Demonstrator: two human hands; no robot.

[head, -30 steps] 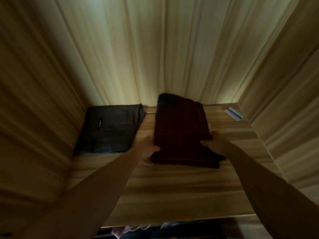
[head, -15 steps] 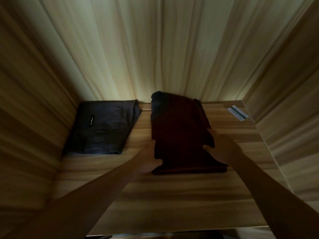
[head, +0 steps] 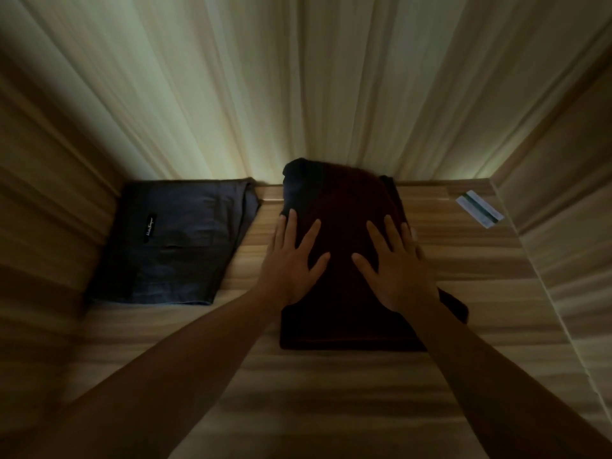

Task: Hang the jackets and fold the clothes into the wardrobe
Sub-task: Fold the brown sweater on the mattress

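Observation:
A folded dark maroon garment (head: 341, 207) lies in the middle of the wooden wardrobe shelf (head: 331, 402), its far end against the back wall. My left hand (head: 293, 260) lies flat on its left side with fingers spread and straight. My right hand (head: 395, 263) lies flat on its right side, fingers spread the same way. Both palms press down on the cloth. To the left, a folded dark grey garment (head: 178, 240) with a small black label sits in the shelf's back left corner.
A small white card with a green stripe (head: 479, 213) lies at the back right of the shelf. Wooden walls close the shelf in at the left, back and right. Bare shelf board stretches in front of both garments.
Both hands left the sides of the maroon garment and moved onto its top, fingers now spread flat. The garment sits slightly deeper on the shelf.

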